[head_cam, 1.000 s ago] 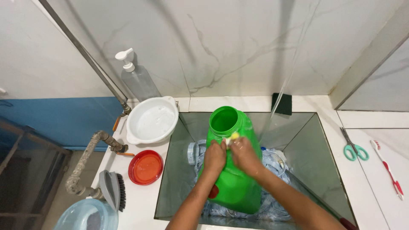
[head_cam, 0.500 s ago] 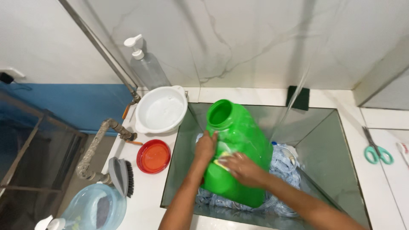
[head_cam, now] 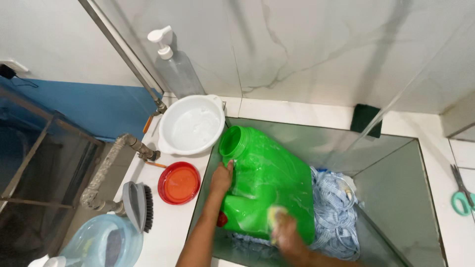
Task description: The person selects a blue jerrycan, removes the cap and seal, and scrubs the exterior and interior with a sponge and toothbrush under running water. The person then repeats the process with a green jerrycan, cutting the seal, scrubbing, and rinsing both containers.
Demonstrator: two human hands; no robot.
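A large green plastic jug (head_cam: 267, 185) lies tilted inside a glass-walled basin (head_cam: 391, 193), its open mouth toward the upper left. My left hand (head_cam: 221, 178) grips the jug's left side just below the mouth. My right hand (head_cam: 287, 236), blurred by motion, presses a yellow sponge (head_cam: 274, 215) against the jug's lower front, which is covered in suds. A blue and white striped cloth (head_cam: 331, 207) lies under and to the right of the jug.
On the white counter at left stand a white bowl (head_cam: 190, 124), a red lid (head_cam: 179, 182), a grey scrubbing brush (head_cam: 138, 205) and a clear pump bottle (head_cam: 175, 69). A pale blue container (head_cam: 101, 242) sits at lower left. Green-handled scissors (head_cam: 462, 195) lie at right.
The jug has tipped further over to the left. My right hand has slid with the sponge from the jug's middle down to its lower front. My left hand has shifted up toward the mouth.
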